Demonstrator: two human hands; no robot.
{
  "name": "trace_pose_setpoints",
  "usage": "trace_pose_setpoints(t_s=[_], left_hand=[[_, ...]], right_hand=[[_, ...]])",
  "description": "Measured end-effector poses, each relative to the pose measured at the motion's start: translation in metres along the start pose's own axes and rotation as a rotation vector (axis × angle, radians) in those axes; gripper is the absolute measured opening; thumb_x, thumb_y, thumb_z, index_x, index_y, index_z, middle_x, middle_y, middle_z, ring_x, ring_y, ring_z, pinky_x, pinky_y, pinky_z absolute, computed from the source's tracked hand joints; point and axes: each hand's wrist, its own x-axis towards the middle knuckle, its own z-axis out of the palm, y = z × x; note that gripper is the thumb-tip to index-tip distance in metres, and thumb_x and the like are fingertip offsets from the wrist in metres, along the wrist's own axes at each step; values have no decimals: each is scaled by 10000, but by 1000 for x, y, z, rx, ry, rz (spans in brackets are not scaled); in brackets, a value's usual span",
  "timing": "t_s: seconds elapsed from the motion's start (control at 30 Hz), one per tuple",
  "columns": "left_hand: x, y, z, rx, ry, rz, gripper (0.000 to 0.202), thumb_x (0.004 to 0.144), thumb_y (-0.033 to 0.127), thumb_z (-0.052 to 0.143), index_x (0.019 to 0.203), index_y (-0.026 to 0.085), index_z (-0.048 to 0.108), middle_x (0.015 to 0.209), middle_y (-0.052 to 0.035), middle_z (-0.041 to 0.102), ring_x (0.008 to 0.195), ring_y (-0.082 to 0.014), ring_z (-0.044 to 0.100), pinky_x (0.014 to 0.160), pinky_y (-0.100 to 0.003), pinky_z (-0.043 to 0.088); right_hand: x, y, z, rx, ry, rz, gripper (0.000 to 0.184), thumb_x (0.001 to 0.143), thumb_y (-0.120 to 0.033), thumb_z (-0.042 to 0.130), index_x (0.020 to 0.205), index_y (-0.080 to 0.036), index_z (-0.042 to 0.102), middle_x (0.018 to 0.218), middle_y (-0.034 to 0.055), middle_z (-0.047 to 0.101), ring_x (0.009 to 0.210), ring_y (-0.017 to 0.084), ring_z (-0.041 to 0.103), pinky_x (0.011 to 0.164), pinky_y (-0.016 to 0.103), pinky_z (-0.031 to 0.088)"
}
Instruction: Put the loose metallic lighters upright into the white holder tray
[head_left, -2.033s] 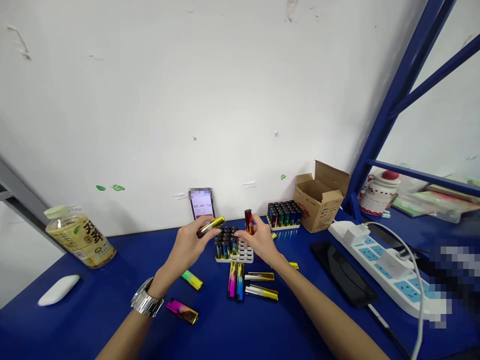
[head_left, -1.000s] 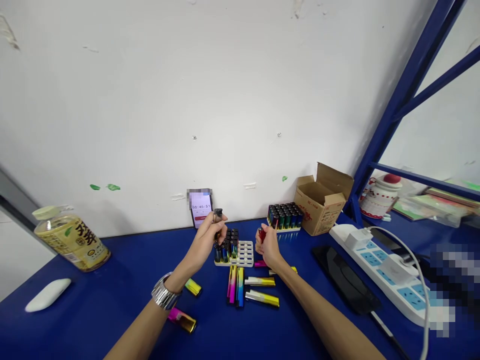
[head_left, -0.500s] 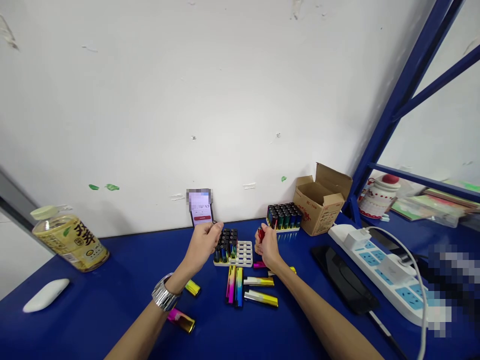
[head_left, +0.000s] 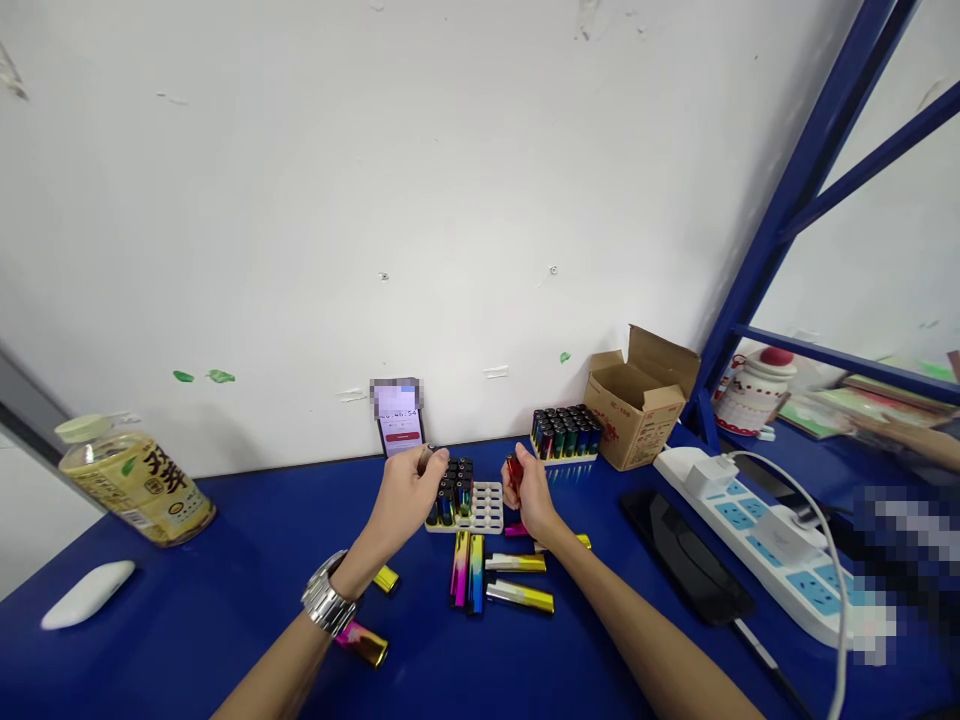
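My right hand (head_left: 531, 490) is closed around a red lighter (head_left: 514, 468), held upright over the desk. My left hand (head_left: 407, 490) is in a fist at the left side of the white perforated tray (head_left: 489, 515); a dark end shows at its thumb, apparently a lighter, mostly hidden. Several black-ended lighters (head_left: 446, 500) stand in the tray's left part, and empty holes show on its right. In front lie a pink lighter (head_left: 460, 570), a blue lighter (head_left: 476, 575) and yellow-and-silver lighters (head_left: 520, 597). A pink-and-gold lighter (head_left: 364, 643) lies by my left wrist.
A full rack of lighters (head_left: 565, 435) stands beside an open cardboard box (head_left: 637, 420). A phone (head_left: 400, 430) leans on the wall. At right are a black phone (head_left: 682, 560) and power strip (head_left: 780, 560); at left, a bottle (head_left: 142, 485). Another person's hand (head_left: 907, 437) appears far right.
My right hand has shifted slightly left and turned, so more of the red lighter shows. My left hand stays closed by the tray. Another person's hand has appeared at the far right.
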Motion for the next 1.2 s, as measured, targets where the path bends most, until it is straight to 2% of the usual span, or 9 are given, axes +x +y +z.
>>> trace_pose_setpoints(t_s=[0.13,0.27,0.33,0.43,0.53,0.63,0.77,0.97,1.2], left_hand=[[-3,7,-2,-84,-194,38,305,897,496,382,783,217,427,537,76,409,475,-105,383,501,-239,323],[-5,15,-6,14,-336,260,274,916,458,399,928,209,511,827,-21,552,741,-152,516,694,-285,428],[-4,16,-8,116,-384,337,288,897,462,452,923,203,576,890,-49,548,848,-185,508,751,-305,424],[-3,11,-8,231,-475,302,289,893,462,468,930,204,594,786,-23,550,780,-183,509,692,-290,407],[-3,4,-7,351,-548,279,259,902,430,457,932,207,585,765,-10,564,729,-177,516,652,-279,392],[-4,-2,-6,470,-531,324,194,910,353,448,885,203,568,782,-15,551,746,-186,520,638,-279,382],[-5,-5,-3,554,-501,388,148,917,279,445,897,189,560,772,-21,532,772,-195,500,628,-280,377],[-2,-10,-1,604,-432,536,235,911,320,485,954,178,667,801,-52,534,816,-206,461,727,-329,401],[-1,-7,-6,620,-420,581,316,928,368,449,935,185,707,743,-51,511,770,-197,442,712,-325,407]], right_hand=[[-1,-1,1,-13,6,-102,397,842,-559,421,695,-199,501,414,-62,429,351,86,335,383,216,288],[-4,-8,3,-181,32,-247,260,849,-444,492,735,-211,504,589,-17,545,558,130,484,562,247,403],[-6,-10,3,-319,45,-333,275,841,-434,525,691,-203,530,667,3,535,651,144,476,612,253,388],[-6,-10,2,-448,39,-384,337,832,-448,553,612,-194,522,634,-12,441,619,135,394,584,253,337],[-5,-5,0,-454,-44,-349,364,856,-477,521,634,-190,522,583,-31,396,568,123,355,551,247,307],[-3,0,-1,-465,-83,-336,334,867,-479,507,739,-180,585,615,-20,455,594,133,404,566,245,325],[-2,1,-2,-517,-58,-357,297,879,-441,490,868,-180,631,743,26,574,696,170,507,633,261,379],[-1,0,-2,-673,-65,-418,258,906,-369,439,844,-195,618,783,51,612,730,190,536,669,284,393],[0,6,-2,-910,-64,-467,194,905,-244,410,781,-198,552,752,54,593,721,201,533,649,290,370]])
